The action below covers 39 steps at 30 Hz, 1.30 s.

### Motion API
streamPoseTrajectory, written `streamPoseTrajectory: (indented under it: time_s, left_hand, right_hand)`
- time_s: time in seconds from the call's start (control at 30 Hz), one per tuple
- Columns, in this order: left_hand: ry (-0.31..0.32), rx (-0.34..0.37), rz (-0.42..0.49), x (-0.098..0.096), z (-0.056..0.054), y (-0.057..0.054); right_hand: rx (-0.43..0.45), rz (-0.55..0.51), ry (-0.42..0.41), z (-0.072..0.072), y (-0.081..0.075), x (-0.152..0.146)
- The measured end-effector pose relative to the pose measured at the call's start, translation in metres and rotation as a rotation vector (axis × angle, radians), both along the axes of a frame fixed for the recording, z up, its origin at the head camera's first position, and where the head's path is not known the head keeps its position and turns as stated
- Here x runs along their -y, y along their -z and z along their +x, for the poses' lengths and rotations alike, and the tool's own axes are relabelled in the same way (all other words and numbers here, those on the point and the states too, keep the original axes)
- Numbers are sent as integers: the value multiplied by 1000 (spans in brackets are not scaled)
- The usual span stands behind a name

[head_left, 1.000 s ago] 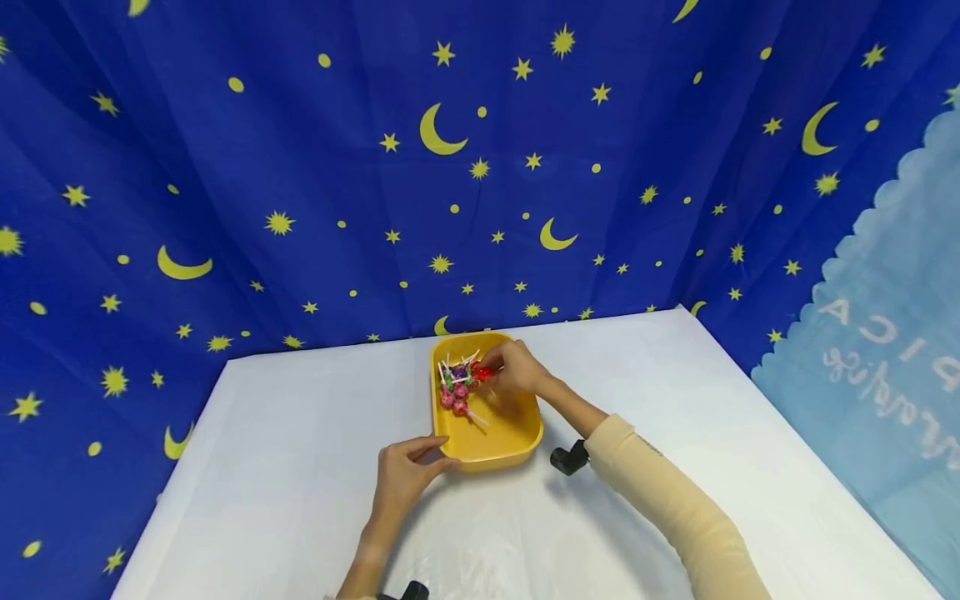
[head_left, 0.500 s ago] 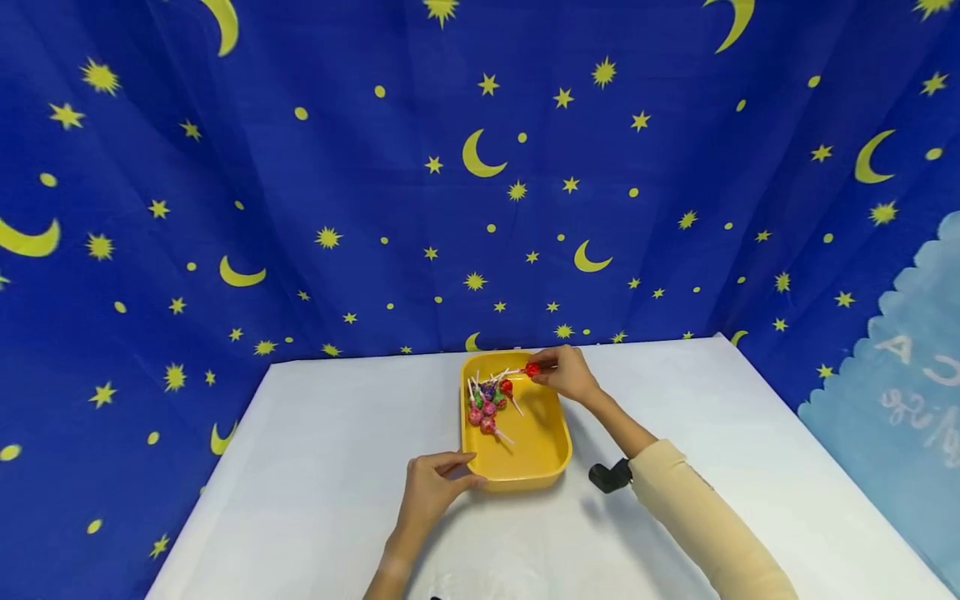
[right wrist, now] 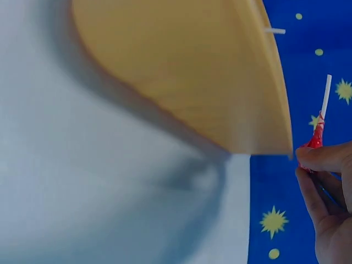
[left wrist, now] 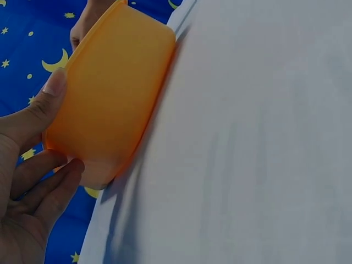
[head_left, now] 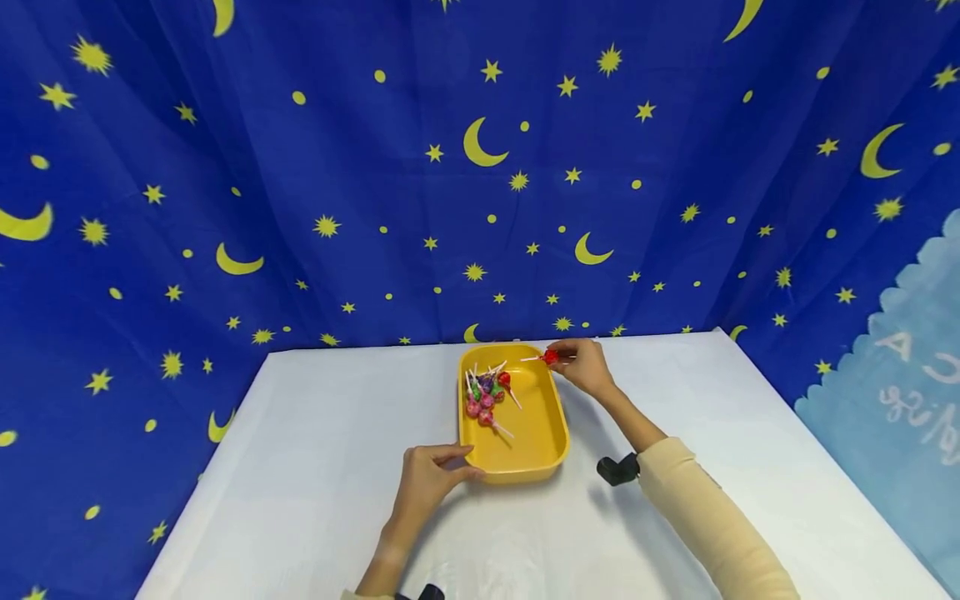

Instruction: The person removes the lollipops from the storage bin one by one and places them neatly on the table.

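A yellow plastic tub [head_left: 525, 446] stands on the white table, with several wrapped lollipops [head_left: 486, 400] heaped in its left half. My left hand [head_left: 422, 483] holds the tub's near left corner; in the left wrist view the thumb [left wrist: 47, 102] lies along the rim and the fingers touch the outer wall. Over the far right rim, my right hand [head_left: 588, 367] pinches a red lollipop [head_left: 551, 357] by its wrapped head. Its white stick [right wrist: 326, 96] points away from the fingers in the right wrist view. Another red lollipop [head_left: 505, 378] lies at the heap's right side.
White cloth covers the table [head_left: 330, 433], whose far edge meets a blue curtain [head_left: 375, 167] with yellow moons and stars. A light blue cloth with lettering [head_left: 911, 375] hangs at the right. A black strap mount [head_left: 618, 470] sits by the right wrist.
My right hand has lifted a red lollipop out of the heap and moved it right, to the tub's far right rim. The left hand stays at the corner. The head view has shifted.
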State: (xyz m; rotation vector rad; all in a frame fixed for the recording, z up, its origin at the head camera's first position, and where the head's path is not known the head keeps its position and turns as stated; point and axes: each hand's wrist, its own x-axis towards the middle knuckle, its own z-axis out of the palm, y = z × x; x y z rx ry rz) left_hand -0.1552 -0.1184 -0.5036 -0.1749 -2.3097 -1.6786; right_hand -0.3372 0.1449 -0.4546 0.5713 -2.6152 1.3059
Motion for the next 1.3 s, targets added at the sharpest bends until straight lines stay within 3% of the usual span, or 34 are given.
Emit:
streamPoseTrajectory:
  time_s: [0.33,0.67,0.93,1.3]
  left_hand:
    - [-33,-16,-37,2,0,-2]
    - [-52,-24,16,1,-1,-2]
    - [-41,-36,-6,0,-1,0]
    - [-43,-8,19,-1,-1,-1]
  right_hand:
    - [20,-27,75,-3,11,-19]
    - [32,23,134,-7,26,-39]
    - [81,87,192,-4,38,-56]
    - [92,131,211,-5,48,-65]
